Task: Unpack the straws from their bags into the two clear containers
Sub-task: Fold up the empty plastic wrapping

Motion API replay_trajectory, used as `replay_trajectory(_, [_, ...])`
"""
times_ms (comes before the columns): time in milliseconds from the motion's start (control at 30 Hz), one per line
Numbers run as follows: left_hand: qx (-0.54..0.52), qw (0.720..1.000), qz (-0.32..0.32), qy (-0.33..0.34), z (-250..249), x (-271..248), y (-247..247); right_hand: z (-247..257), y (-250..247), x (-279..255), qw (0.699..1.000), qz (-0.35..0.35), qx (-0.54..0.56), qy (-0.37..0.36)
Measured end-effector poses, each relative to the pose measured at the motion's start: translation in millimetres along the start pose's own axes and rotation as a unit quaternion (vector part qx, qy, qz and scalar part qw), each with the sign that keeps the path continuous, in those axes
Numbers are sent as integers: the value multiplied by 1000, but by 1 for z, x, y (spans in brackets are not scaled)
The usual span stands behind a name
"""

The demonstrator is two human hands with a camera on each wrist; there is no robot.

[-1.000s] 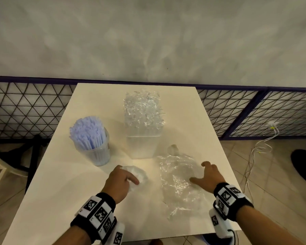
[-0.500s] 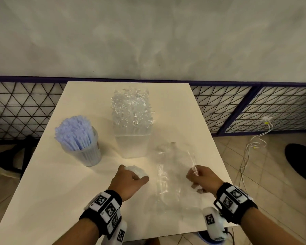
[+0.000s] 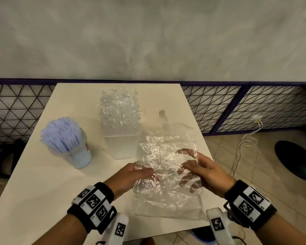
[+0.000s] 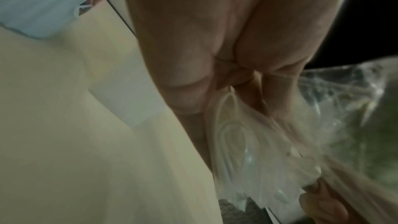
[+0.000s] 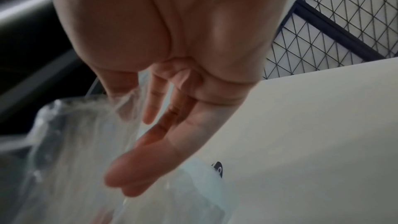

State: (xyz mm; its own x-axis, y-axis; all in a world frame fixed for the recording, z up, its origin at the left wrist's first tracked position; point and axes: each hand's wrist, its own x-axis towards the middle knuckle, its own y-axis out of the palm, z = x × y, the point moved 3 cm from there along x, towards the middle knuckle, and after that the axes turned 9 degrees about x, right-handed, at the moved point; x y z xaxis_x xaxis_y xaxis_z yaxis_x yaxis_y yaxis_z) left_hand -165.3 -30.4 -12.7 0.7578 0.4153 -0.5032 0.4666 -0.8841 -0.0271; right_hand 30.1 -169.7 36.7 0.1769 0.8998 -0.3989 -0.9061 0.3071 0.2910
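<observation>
I hold a large empty clear bag [image 3: 166,197] up over the table's near right part. My left hand [image 3: 145,172] grips its left edge, fingers curled round bunched plastic [image 4: 237,142]. My right hand [image 3: 187,165] pinches the right edge, with its other fingers [image 5: 150,108] stretched out behind the film [image 5: 64,142]. A round clear cup [image 3: 78,156] at the left is packed with upright pale blue straws [image 3: 62,133]. A square clear container [image 3: 122,145] behind the bag holds clear-wrapped straws [image 3: 119,108] standing on end.
The white table [image 3: 42,191] stands against a wire-mesh fence [image 3: 254,106] below a grey wall. On the tiled floor to the right lie a white cable [image 3: 245,144] and a dark round base [image 3: 297,160].
My right hand has closed on the flat bag and lifted it off the table. My left hand, still holding its crumpled plastic, has moved right and taken the bag's left edge.
</observation>
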Motion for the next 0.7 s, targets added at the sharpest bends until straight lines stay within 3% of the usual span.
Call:
replay_trajectory(200, [-69,994,71,38,-1,-14,0,10,0,-2,998,34,44,-44])
replay_trajectory(433, [-133,988,76,-1,3,-17,14,5,-5,-10,994,38,74,-67])
replay_trajectory(567, [-223,969,106,-20,-5,-19,7,13,-4,-4,994,43,48,-87])
replay_trajectory(700, [-197,973,121,-21,-10,-24,-8,20,-6,12,990,38,-31,-129])
